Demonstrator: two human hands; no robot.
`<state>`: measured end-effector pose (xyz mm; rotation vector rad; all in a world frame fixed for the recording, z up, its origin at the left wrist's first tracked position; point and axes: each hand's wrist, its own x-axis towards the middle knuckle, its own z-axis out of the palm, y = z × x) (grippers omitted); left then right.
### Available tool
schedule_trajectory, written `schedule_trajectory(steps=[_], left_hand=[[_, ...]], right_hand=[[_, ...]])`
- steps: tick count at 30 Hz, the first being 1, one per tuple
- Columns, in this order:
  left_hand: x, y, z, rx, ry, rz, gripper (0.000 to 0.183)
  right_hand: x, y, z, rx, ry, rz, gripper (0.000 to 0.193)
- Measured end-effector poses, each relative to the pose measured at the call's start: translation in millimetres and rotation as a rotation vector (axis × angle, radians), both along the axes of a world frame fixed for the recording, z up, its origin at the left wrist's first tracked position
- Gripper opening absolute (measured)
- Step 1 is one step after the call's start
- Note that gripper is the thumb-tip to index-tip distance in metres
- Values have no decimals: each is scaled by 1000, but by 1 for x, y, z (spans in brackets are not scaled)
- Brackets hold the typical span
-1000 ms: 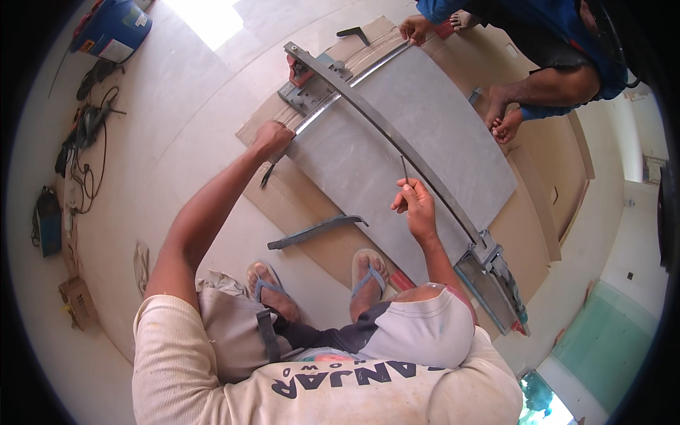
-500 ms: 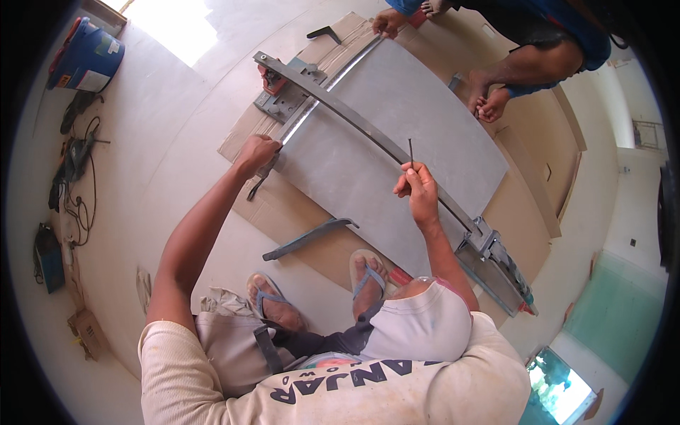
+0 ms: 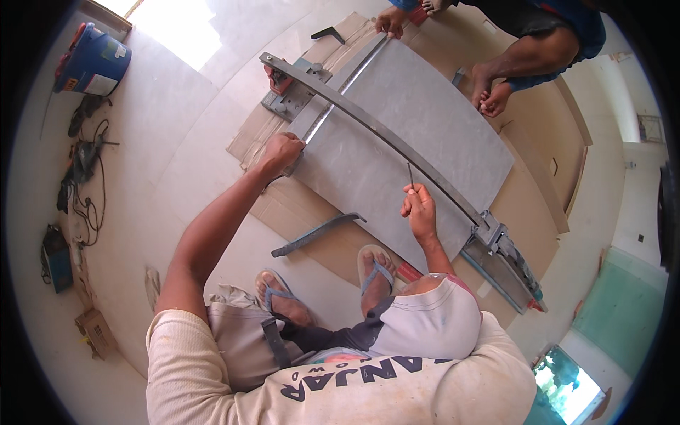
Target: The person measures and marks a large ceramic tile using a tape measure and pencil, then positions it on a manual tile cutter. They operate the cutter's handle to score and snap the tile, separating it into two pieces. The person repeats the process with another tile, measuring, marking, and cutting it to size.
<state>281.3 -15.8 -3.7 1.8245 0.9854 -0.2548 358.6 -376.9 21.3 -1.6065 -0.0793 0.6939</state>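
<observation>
A large grey tile [image 3: 340, 173] lies under the long rail [image 3: 386, 138] of a manual tile cutter. My left hand [image 3: 283, 150] is closed on the near end of a shiny metal strip [image 3: 319, 122], at the tile's left edge. Over the tile, on the near side of the rail, my right hand [image 3: 419, 209] pinches a thin dark nail [image 3: 410, 174] that points upward. Another person's hand [image 3: 390, 23] holds the strip's far end; that person's other hand [image 3: 496, 100] rests beside their foot. The cutter's handle assembly [image 3: 496, 237] sits at the rail's right end.
Flattened cardboard [image 3: 280, 202] spreads beneath the tile. A curved dark bar [image 3: 319, 234] lies before my feet, and a small black angle piece [image 3: 328, 34] near the far edge. Blue buckets [image 3: 95, 60] and corded power tools [image 3: 85, 159] stand along the left.
My right hand has drawn back toward me from the rail, the nail still between its fingers. My left hand keeps its hold on the strip. The whole view has shifted slightly.
</observation>
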Motion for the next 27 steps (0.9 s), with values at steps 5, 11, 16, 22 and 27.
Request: schedule_trajectory(steps=[5,11,16,22,27], left_hand=[[4,-6,5,62,40,-18,23],[4,2,5,55,73,13,23],[2,-3,3,28,32,6,23],[4,6,3,75,50,1,22],[3,21,-10,85,81,2,24]], right_hand=[[-4,-8,-6,-40,-52,21,17],[-25,-45,-30,-207,-133,-7,17],[-41,-82,-39,-372,-197,-138,18],[-35,-118,-59,-483,-240,-312,21],[-27,-124,-63,-495,-261,-271,21]])
